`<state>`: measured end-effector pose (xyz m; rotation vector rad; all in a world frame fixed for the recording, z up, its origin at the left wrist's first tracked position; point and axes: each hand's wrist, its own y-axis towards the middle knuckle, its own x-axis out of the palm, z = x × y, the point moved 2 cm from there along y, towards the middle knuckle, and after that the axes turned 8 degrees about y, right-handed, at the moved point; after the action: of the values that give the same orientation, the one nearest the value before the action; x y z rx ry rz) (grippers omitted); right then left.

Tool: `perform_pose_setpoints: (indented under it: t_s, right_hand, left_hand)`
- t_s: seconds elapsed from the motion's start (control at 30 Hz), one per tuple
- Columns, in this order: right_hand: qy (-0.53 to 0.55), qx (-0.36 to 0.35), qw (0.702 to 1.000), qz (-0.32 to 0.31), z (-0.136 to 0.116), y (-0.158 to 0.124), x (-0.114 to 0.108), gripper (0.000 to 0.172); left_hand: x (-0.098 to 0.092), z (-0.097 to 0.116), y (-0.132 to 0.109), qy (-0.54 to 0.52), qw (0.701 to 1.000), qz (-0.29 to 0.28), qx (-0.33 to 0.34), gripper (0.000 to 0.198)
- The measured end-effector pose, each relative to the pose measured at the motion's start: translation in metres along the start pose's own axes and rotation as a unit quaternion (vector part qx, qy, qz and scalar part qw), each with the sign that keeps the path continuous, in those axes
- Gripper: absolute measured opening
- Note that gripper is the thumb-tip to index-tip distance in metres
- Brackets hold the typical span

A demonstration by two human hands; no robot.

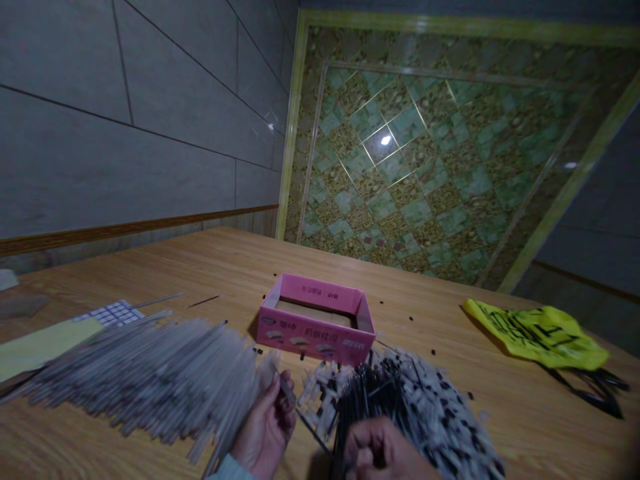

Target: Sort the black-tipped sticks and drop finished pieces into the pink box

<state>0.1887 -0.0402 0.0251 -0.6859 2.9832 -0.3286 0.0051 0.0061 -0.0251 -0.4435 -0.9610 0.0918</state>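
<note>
My left hand [266, 427] is closed, its thumb and fingers pinching a small greyish translucent piece [287, 392]. Beside it spreads a wide pile of thin clear tubes [165, 373]. My right hand [383, 450] is curled at the near end of a bundle of thin black rods [370, 393]. One black rod [315, 432] slants between the two hands, its near end running toward my right fingers; motion blur hides the exact grip. Around the black rods lies a heap of short whitish pieces with black bits [430, 393].
Behind the hands stands an open pink cardboard box [313, 337]. A yellow bag with black print [537, 337] lies at the right, dark straps beside it. Yellow and checked paper [107, 317] lies at left. Small black bits dot the wooden table [225, 257], which meets tiled walls.
</note>
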Motion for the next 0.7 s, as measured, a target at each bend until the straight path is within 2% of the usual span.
perform_pose_setpoints:
  t_s: [0.23, 0.37, 0.57, 0.63, 0.7]
  right_hand:
    - [-0.003, 0.009, 1.0, 0.019, 0.005, 0.005, 0.0, 0.011]
    - [0.007, 0.005, 1.0, 0.025, 0.004, 0.005, 0.001, 0.009]
    - [0.045, -0.007, 0.998, 0.038, 0.004, 0.009, 0.001, 0.027]
    - [0.059, -0.016, 0.997, 0.043, 0.005, 0.012, 0.004, 0.033]
    - [0.084, -0.043, 0.994, 0.055, 0.005, 0.017, 0.009, 0.038]
  left_hand:
    - [-0.002, -0.002, 0.003, 0.033, 0.999, 0.031, 0.016, 0.014]
    - [-0.002, -0.002, 0.003, 0.095, 0.994, 0.021, 0.058, 0.017]
    - [-0.001, -0.004, -0.003, 0.232, 0.965, 0.008, 0.12, 0.034]
    - [0.002, -0.008, -0.005, 0.268, 0.957, -0.009, 0.111, 0.035]
    - [0.006, -0.013, -0.007, 0.257, 0.963, -0.043, 0.07, 0.031]
